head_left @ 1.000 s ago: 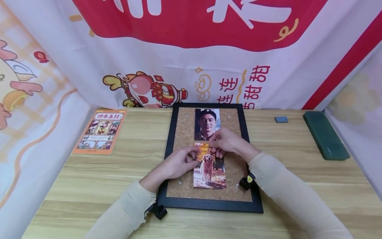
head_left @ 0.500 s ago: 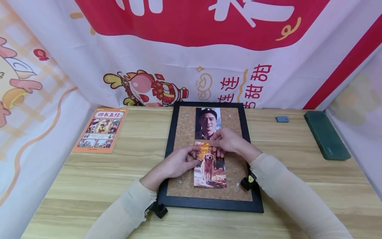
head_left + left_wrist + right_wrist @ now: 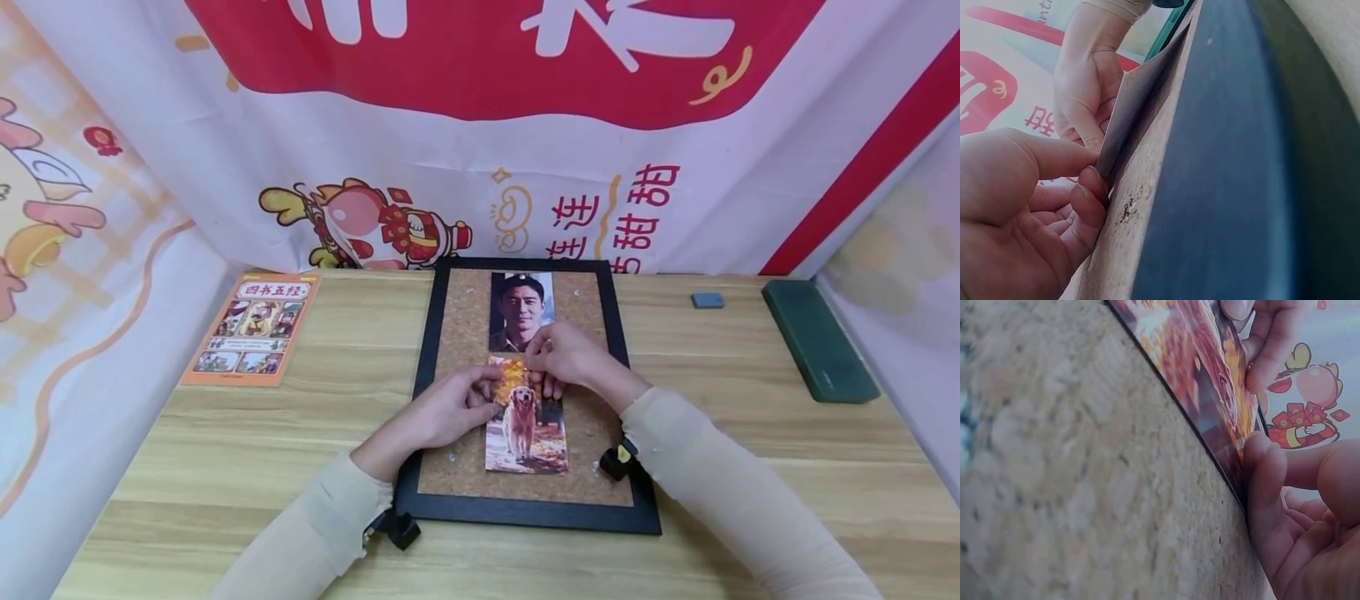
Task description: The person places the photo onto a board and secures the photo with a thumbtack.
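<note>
A photo of a golden retriever (image 3: 521,433) lies over the lower half of a black-framed cork board (image 3: 457,475). At its upper left edge, my left hand (image 3: 453,407) pinches it between thumb and fingers. My right hand (image 3: 573,358) grips its upper right corner, thumb and index finger together at the top edge. In the left wrist view, a dark gap shows under the tilted photo (image 3: 1129,115), part of which stands off the cork. Just above it on the board is a portrait photo (image 3: 517,304), its lower right corner partly covered by the right hand.
Small clear bits, perhaps pins, sit near the cork's corners, one (image 3: 576,292) at upper right. An orange booklet (image 3: 247,333) lies left on the wooden table (image 3: 337,350). A blue eraser-like block (image 3: 707,300) and a dark green case (image 3: 817,342) lie right. Printed cloth (image 3: 450,150) hangs behind.
The right hand and forearm have shifted very slightly at the dog photo's upper right corner. The left hand keeps its hold, and the photos and board stay in place.
</note>
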{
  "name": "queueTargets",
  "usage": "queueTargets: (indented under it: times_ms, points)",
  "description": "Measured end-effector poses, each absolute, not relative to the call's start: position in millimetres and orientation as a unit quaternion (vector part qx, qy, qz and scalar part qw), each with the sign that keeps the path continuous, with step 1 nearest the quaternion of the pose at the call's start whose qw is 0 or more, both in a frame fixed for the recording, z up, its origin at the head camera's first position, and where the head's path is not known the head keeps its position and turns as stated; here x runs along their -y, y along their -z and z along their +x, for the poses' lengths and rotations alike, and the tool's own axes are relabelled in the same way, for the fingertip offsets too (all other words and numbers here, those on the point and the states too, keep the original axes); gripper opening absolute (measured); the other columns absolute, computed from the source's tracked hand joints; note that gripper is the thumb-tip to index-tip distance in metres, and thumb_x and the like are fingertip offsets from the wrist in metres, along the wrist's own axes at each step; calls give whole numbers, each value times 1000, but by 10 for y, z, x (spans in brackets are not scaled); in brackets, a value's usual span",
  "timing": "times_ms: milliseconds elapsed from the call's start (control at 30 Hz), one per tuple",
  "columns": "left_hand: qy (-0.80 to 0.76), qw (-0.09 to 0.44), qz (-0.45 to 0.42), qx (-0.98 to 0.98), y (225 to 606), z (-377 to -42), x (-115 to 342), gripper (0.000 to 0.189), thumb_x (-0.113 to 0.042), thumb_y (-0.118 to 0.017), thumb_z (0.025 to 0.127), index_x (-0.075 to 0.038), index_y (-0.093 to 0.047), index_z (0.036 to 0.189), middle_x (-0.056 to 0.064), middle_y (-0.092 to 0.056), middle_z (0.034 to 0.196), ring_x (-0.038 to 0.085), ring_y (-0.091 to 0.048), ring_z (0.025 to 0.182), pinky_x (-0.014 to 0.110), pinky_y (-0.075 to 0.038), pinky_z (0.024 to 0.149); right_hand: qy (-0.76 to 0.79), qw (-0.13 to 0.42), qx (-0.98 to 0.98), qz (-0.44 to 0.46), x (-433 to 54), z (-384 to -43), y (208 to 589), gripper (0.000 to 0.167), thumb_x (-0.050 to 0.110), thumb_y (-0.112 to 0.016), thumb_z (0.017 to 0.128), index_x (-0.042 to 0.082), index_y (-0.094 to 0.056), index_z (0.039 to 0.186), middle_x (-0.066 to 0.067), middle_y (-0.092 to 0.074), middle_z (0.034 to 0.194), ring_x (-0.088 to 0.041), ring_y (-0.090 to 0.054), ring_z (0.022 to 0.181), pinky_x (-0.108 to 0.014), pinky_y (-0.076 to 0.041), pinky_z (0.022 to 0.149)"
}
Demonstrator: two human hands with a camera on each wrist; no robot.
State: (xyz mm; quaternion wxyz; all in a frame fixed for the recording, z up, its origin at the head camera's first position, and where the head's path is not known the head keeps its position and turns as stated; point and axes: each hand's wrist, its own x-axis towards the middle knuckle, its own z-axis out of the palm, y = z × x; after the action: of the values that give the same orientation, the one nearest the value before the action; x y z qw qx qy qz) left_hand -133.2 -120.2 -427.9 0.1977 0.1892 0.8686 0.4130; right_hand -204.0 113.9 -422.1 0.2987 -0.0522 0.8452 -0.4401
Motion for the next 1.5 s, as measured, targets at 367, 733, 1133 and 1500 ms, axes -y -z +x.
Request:
queueTargets:
  times_ms: [367,733,1133,1500]
  points:
    - [-415,199,178,-870,4292,-1334,1185,43,-15,-72,104,-7,-62,145,2,-66,101,10,-59,71,24,-48,63,402,279,-870,-63,-1094,-2024,4212,9,9,-67,105,3,-66,100,-7,-69,69,-15,-63,47,-31,-57,47]
    - [-355,176,182,-900,4338,-1372,1150,38,-18,-73,103,-8,-65,139,-2,-63,92,11,-56,73,26,-46,67,370,268,-888,-47,-1103,-1994,4240,18,21,-72,105,5,-66,101,-5,-64,58,-16,-58,41,-30,-49,39]
    - [-359,158,210,-896,4389,-1348,1216,39,-24,-70,105,-7,-66,140,-1,-63,89,13,-56,71,30,-45,65,443,288,-845,-81,-1270,-1968,4273,21,24,-64,110,3,-68,111,-7,-70,67,-15,-61,45,-31,-52,43]
    - [-418,121,165,-885,4184,-1306,1389,40,-15,-64,106,-1,-64,144,3,-68,96,11,-60,78,25,-51,69,453,205,-861,-103,-1468,-1775,4178,21,21,-60,111,3,-71,111,-9,-71,81,-21,-65,61,-35,-56,54]
